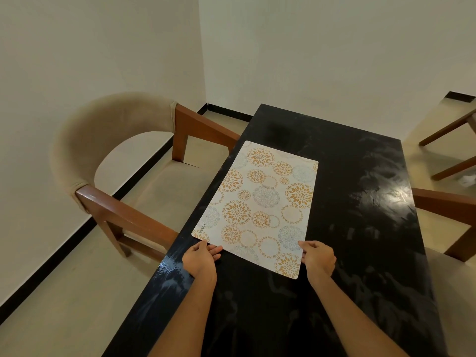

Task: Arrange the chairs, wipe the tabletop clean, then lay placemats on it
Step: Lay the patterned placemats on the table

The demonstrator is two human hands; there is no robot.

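Note:
A white placemat [260, 204] with orange and grey flower circles lies flat on the glossy black tabletop [360, 215], along its left side. My left hand [201, 257] pinches the mat's near left corner. My right hand [318, 258] holds the mat's near right edge, fingers curled over it. A beige upholstered chair with brown wooden arms [121, 161] stands at the table's left side, its arms reaching under the table edge.
Another chair's wooden arm and beige seat [448, 204] show at the table's right side. Wooden legs of a further chair [453, 135] stand at the upper right. White walls with a black skirting close the left and far sides.

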